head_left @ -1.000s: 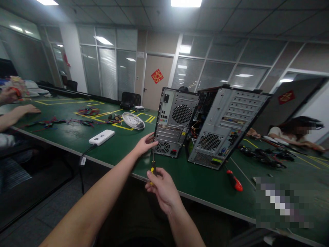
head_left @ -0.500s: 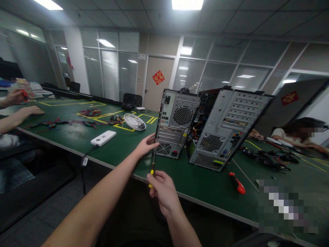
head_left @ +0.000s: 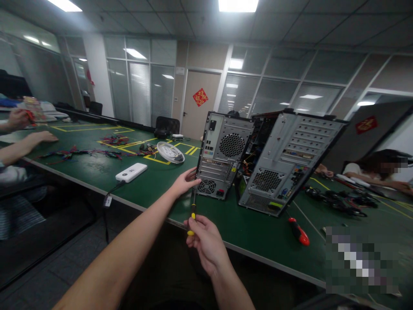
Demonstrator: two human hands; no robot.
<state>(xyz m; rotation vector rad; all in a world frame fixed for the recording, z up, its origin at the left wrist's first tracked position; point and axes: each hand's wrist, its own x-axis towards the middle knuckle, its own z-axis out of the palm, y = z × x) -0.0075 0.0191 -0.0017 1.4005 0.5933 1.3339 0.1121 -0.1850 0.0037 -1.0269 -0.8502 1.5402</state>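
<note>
My right hand grips the yellow-and-black handle of a screwdriver. Its shaft points up at the lower left rear corner of a desktop computer case; whether the tip touches a screw is too small to tell. Around that case's left edge is my left hand, with the thumb near the rear fan grille and the other fingers along the side, partly hidden. A second, larger computer case stands upright just to the right, its rear panel also facing me.
A red-handled tool lies right of the cases, near tangled black cables. Left are a white power bank, a white oval cover and wired parts. People sit at both ends of the green table.
The view has shifted slightly. Both hands keep their places, and the screwdriver handle appears slightly turned in my right hand. The cases stand where they were.
</note>
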